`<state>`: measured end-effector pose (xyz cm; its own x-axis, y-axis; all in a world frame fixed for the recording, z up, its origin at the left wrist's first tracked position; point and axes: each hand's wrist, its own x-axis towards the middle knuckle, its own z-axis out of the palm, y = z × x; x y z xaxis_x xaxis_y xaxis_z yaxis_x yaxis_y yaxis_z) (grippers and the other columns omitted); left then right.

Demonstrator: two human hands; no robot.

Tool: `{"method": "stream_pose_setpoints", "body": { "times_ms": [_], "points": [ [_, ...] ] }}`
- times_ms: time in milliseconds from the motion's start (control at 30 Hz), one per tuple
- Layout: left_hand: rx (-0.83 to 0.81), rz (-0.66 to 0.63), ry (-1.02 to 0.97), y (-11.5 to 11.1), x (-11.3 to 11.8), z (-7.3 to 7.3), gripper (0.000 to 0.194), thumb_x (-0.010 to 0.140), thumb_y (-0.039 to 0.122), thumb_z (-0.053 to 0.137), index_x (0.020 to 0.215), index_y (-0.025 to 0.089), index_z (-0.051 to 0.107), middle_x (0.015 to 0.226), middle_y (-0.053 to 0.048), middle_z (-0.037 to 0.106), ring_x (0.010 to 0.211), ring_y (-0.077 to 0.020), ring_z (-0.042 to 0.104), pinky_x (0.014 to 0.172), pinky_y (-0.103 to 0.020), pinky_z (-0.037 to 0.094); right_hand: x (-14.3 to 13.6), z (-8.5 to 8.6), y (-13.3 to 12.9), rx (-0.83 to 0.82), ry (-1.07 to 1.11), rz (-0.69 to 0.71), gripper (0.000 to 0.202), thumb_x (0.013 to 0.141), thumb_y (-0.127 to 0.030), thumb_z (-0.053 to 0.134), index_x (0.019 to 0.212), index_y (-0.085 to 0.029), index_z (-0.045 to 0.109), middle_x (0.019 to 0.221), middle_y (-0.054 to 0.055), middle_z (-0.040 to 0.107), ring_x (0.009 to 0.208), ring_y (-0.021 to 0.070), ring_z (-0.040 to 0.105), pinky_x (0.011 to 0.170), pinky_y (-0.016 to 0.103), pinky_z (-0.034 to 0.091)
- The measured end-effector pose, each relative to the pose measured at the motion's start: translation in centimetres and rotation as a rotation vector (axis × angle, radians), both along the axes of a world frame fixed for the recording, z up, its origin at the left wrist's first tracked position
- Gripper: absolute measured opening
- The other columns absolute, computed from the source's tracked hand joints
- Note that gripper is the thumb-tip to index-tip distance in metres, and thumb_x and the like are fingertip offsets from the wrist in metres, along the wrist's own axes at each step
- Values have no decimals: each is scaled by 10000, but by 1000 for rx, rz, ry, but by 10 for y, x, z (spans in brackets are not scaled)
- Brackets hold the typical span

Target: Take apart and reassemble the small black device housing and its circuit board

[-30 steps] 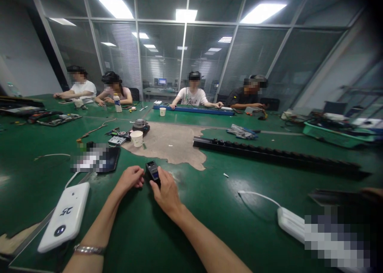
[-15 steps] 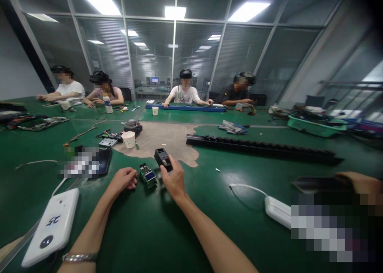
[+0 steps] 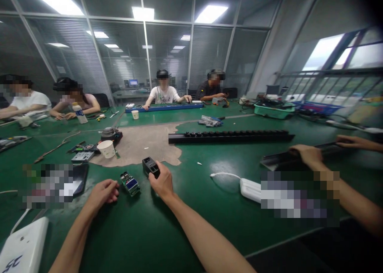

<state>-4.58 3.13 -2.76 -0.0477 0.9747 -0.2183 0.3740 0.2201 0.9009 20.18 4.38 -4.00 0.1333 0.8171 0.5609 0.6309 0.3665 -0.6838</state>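
My right hand (image 3: 163, 181) grips a small black plastic housing (image 3: 151, 167) with rectangular openings in its top. Its fingers wrap the housing's right side, and its far fingers are partly hidden. Just left of it, a small green circuit board (image 3: 130, 184) with a blue display lies on the green table. My left hand (image 3: 104, 193) rests on the table beside the board, apart from it. Those fingers are curled in, and nothing shows between them.
Behind the board stands a paper cup (image 3: 106, 149) near loose electronic parts. A long black rail (image 3: 230, 137) lies across the table's middle. On the right, a co-worker's hands hold a dark bar (image 3: 275, 159) beside a white power bank (image 3: 250, 190). Another white power bank (image 3: 25, 241) is at left.
The view has turned right, so things appear further left. My right hand has shifted the black housing slightly away from the board. More of the right-hand co-worker's arms now shows.
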Motion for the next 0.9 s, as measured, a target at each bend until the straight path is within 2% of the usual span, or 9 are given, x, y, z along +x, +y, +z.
{"method": "stream_pose_setpoints", "body": {
  "times_ms": [133,267,367,500,633,733,900],
  "points": [
    [3,1,-11,-2,1,2,425,678,566,578,795,158,564,596,-6,617,480,-129,580,451,-212,415,-1,1,-3,-5,-43,22,524,723,-224,548,1241,-163,501,1086,100,608,993,243,547,902,379,424],
    [25,7,-13,-5,5,6,432,673,578,572,779,158,563,606,-10,617,481,-128,578,453,-213,412,-3,5,-8,36,-47,-13,643,709,-243,568,1323,-131,413,1255,133,508,1121,273,465,982,422,363],
    [21,12,-6,-6,7,9,439,664,585,573,767,158,560,599,-8,615,469,-122,573,445,-207,409,-5,7,-10,51,-34,-27,688,720,-254,568,1362,-128,355,1309,133,459,1180,275,414,1013,422,334],
    [25,33,4,-6,7,9,423,656,572,575,758,162,557,580,-1,610,461,-115,568,445,-207,417,-5,2,-9,-15,-47,-32,686,709,-270,591,1344,-118,382,1235,148,515,1113,285,460,971,436,361],
    [34,12,3,-7,5,8,419,665,562,573,773,157,560,597,-10,622,471,-120,578,452,-214,427,-5,1,-8,-60,-61,-4,549,742,-243,574,1273,-144,474,1088,122,606,1002,264,528,917,419,393],
    [66,-6,-3,-9,5,8,408,695,549,554,796,154,559,617,-17,632,477,-119,584,452,-207,423,-4,6,-9,-19,-11,9,507,788,-280,563,1275,-170,478,1121,110,601,1013,248,535,910,392,406],
    [93,-14,-16,-9,3,6,381,736,532,515,815,160,548,605,-3,628,459,-113,583,440,-198,420,-5,16,-12,69,77,49,545,830,-350,548,1318,-135,434,1180,133,574,1069,236,532,934,361,409]
  ]
}}
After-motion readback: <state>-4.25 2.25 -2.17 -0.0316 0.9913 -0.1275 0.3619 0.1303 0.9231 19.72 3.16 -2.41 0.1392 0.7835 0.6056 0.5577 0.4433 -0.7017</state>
